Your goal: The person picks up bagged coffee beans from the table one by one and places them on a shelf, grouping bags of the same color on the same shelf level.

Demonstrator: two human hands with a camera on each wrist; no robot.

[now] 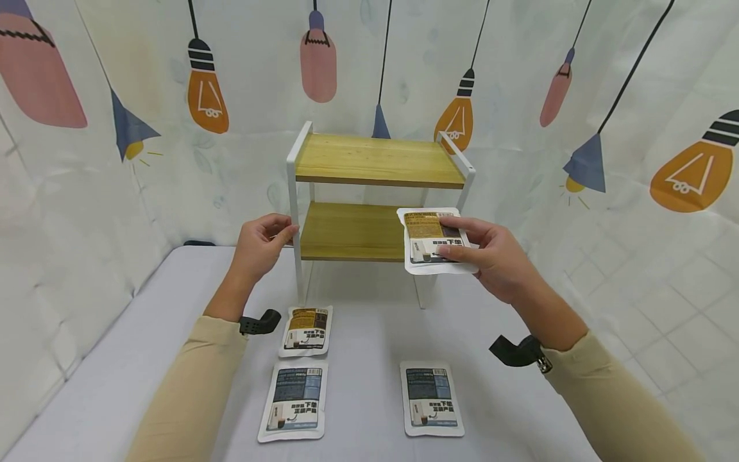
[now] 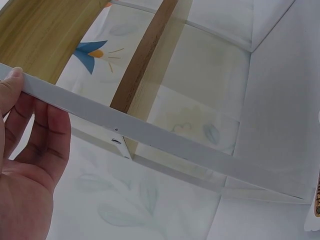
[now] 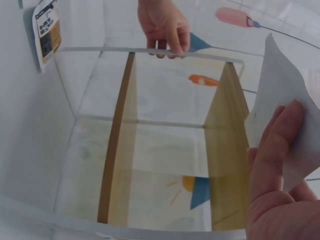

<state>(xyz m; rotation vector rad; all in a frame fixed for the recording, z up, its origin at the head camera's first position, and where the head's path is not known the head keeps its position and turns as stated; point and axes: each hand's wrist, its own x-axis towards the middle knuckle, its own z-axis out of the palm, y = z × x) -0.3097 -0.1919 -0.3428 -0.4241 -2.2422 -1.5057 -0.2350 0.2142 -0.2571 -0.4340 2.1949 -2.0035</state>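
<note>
A two-tier shelf rack with wooden boards and a white frame stands on the table. My left hand pinches its left front post; in the left wrist view the thumb lies on one side of the white post and the curled fingers on the other. My right hand grips a white-edged pouch with a brown and white label, held up before the right part of the lower board. From the right wrist view, the pouch's plain white back shows, with fingers against it.
On the white table, a brown-label pouch lies in front of the rack's left side. Nearer to me lie a blue-label pouch on the left and another blue-label pouch on the right. A lamp-patterned curtain surrounds the table.
</note>
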